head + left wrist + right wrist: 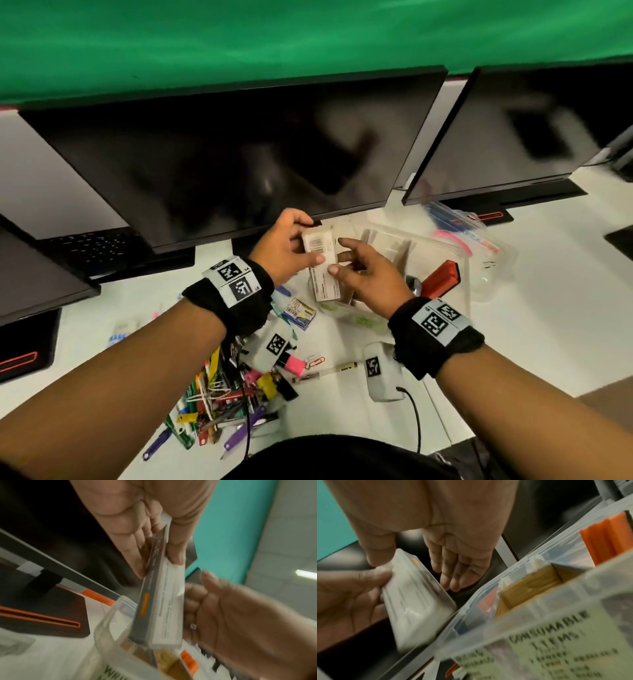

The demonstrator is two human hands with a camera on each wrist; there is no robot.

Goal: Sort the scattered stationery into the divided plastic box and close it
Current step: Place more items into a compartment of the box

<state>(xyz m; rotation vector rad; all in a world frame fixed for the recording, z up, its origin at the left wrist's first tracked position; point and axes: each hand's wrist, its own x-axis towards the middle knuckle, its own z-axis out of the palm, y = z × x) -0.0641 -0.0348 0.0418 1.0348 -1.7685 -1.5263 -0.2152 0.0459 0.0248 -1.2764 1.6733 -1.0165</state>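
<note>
My left hand (284,246) pinches a flat white pack with a barcode (322,270) between thumb and fingers (135,555), upright over the near left corner of the clear divided box (442,245). My right hand (370,277) is beside the pack with its fingers (453,574) straight and its thumb touching the pack's edge (412,601). The pack's lower end (164,608) hangs just above the box rim (106,626). The box has cardboard dividers and a "CONSUMABLE ITEMS" label (556,635). A red and black tool (442,277) lies inside. Its lid (493,270) lies open to the right.
A heap of pens, markers and clips (226,394) lies near my body on the white desk. A pink highlighter (291,364), a small blue and yellow box (301,313) and a pen (325,371) lie between heap and box. Two dark monitors (239,154) stand behind.
</note>
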